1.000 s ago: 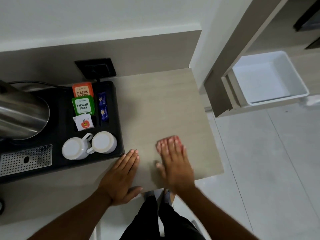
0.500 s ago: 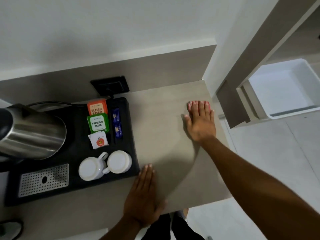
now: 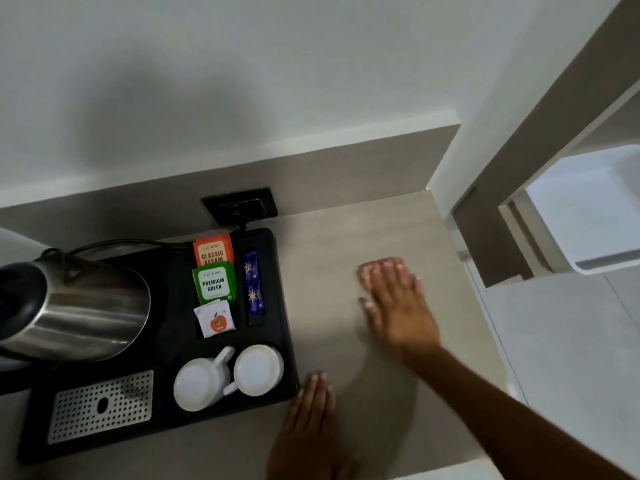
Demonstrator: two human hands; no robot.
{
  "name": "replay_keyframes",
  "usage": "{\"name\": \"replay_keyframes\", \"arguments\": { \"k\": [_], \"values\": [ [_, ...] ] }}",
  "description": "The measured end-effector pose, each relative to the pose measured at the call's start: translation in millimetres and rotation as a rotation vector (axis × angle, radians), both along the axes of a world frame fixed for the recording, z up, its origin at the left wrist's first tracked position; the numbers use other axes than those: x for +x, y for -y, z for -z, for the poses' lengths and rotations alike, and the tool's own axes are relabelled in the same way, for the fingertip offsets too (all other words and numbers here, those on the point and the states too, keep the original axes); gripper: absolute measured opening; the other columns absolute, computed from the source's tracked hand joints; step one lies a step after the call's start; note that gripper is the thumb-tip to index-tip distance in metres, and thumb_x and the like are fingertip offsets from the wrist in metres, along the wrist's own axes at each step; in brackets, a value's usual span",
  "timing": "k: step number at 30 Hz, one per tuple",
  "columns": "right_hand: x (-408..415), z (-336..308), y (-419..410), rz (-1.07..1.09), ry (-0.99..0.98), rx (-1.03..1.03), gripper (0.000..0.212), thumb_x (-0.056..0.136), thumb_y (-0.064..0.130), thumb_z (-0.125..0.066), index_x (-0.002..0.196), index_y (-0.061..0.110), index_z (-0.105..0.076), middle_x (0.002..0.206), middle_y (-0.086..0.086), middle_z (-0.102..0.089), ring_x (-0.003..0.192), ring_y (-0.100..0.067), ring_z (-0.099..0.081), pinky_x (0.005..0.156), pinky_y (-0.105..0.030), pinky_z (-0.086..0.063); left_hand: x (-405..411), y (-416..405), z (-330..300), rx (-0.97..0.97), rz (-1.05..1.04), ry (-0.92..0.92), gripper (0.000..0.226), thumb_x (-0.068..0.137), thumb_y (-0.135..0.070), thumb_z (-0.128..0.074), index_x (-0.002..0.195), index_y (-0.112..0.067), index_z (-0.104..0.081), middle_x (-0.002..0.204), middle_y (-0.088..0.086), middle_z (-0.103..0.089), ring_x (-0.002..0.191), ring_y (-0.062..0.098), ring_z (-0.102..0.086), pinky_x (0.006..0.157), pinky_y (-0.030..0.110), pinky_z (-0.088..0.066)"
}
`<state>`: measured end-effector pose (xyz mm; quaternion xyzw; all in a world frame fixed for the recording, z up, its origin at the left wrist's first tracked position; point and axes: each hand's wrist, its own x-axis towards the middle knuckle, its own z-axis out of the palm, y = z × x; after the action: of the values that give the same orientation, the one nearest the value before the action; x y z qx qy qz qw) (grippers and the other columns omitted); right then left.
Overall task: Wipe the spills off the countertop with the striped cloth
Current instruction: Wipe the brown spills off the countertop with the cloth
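Fingers (image 3: 381,271) of the right hand (image 3: 398,306) lie flat and spread, pressing a pinkish scrap of what I take to be the striped cloth (image 3: 379,263) onto the countertop (image 3: 332,265); only its edge peeks past the fingertips, to the right of the black tray (image 3: 166,431), and no stripes can be made out. Nearer the front edge, at the tray's right corner, the left hand (image 3: 311,431) rests palm down, open and holding nothing.

Wiping looks under way. No spill shows on the pale wood-grain top right of the tray, so I cannot say how much is left; the strip behind the tray and the front margin may yet need a pass.

Behind the tray rise a grey upstand and a white wall. On the tray stand a steel kettle (image 3: 72,310), two white cups (image 3: 228,375) and tea sachets (image 3: 214,282).
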<state>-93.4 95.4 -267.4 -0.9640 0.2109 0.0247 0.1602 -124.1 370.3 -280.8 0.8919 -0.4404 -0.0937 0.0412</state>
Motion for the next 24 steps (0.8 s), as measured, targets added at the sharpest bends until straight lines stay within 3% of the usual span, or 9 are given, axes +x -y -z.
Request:
{"name": "replay_keyframes", "arguments": {
  "k": [2,4,8,11,14,17,21,24],
  "values": [
    [20.9,-4.4,39.8,0.121,-0.029,-0.007,0.064,0.105,0.050,-0.022,0.160,0.018,-0.013,0.168,-0.014,-0.009,0.155,-0.032,0.000,0.124,-0.049,-0.002,-0.5,-0.3,-2.1,-0.048,0.004,-0.014,0.091,0.075,-0.069,-0.072,0.132,0.002,-0.067,0.147,0.021,-0.057,0.135,0.036,-0.057,0.107,0.044,-0.040],
    [62.4,-9.7,62.9,0.158,-0.073,0.002,0.067,0.104,0.054,-0.011,0.159,0.018,0.001,0.168,-0.014,0.004,0.154,-0.031,0.011,0.124,-0.050,0.002,-1.9,-3.6,-3.5,-0.057,0.002,-0.066,0.098,0.072,-0.068,-0.072,0.139,0.002,-0.061,0.153,0.020,-0.053,0.141,0.036,-0.050,0.113,0.044,-0.034],
    [103.5,-13.2,28.3,0.110,-0.034,0.019,0.067,0.103,0.049,-0.019,0.160,0.015,-0.010,0.168,-0.016,-0.004,0.154,-0.035,0.006,0.124,-0.050,0.001,-2.2,-3.7,-7.5,-0.011,-0.012,-0.101,0.098,0.073,-0.069,-0.067,0.141,0.003,-0.059,0.154,0.019,-0.052,0.140,0.035,-0.052,0.118,0.041,-0.023],
    [55.8,-7.2,-38.7,-0.028,0.035,0.021,0.061,0.104,0.042,-0.027,0.159,0.016,-0.020,0.167,-0.015,-0.013,0.154,-0.036,0.000,0.123,-0.051,-0.007,0.3,-2.4,-4.4,-0.057,0.015,-0.023,0.078,0.092,-0.056,-0.055,0.140,0.005,-0.057,0.159,0.019,-0.043,0.137,0.038,-0.055,0.117,0.044,-0.027],
    [-34.7,2.3,-90.7,-0.096,0.071,0.040,0.058,0.105,0.040,-0.027,0.159,0.019,-0.020,0.167,-0.013,-0.015,0.154,-0.035,-0.004,0.122,-0.053,-0.013,-2.6,-7.6,0.4,-0.074,0.042,-0.042,0.087,0.096,-0.062,-0.044,0.149,0.006,-0.046,0.164,0.023,-0.035,0.151,0.041,-0.035,0.118,0.049,-0.029],
    [-140.0,5.9,-106.8,-0.099,0.039,0.056,0.060,0.103,0.038,-0.029,0.159,0.022,-0.019,0.168,-0.008,-0.013,0.154,-0.035,-0.009,0.120,-0.054,-0.018,-3.7,-10.8,3.4,-0.064,0.064,-0.051,0.092,0.094,-0.061,-0.048,0.155,0.006,-0.035,0.168,0.023,-0.024,0.156,0.039,-0.024,0.123,0.048,-0.020],
    [-183.1,-0.4,-44.2,0.138,0.012,0.047,0.057,0.103,0.035,-0.029,0.156,0.015,-0.029,0.166,-0.013,-0.017,0.153,-0.035,-0.013,0.120,-0.057,-0.021,-1.9,-9.0,3.8,-0.071,0.055,-0.085,0.094,0.097,-0.061,-0.047,0.160,0.003,-0.022,0.171,0.021,-0.015,0.160,0.036,-0.011,0.127,0.048,-0.012],
    [-150.2,-5.9,-3.3,0.364,0.028,0.038,0.060,0.102,0.036,-0.025,0.157,0.013,-0.024,0.166,-0.013,-0.015,0.155,-0.030,-0.002,0.124,-0.050,-0.007,-2.8,-10.1,3.7,-0.086,0.059,-0.099,0.091,0.099,-0.061,-0.042,0.160,0.003,-0.020,0.172,0.021,-0.013,0.160,0.035,-0.008,0.127,0.051,-0.013]
  ]
}}
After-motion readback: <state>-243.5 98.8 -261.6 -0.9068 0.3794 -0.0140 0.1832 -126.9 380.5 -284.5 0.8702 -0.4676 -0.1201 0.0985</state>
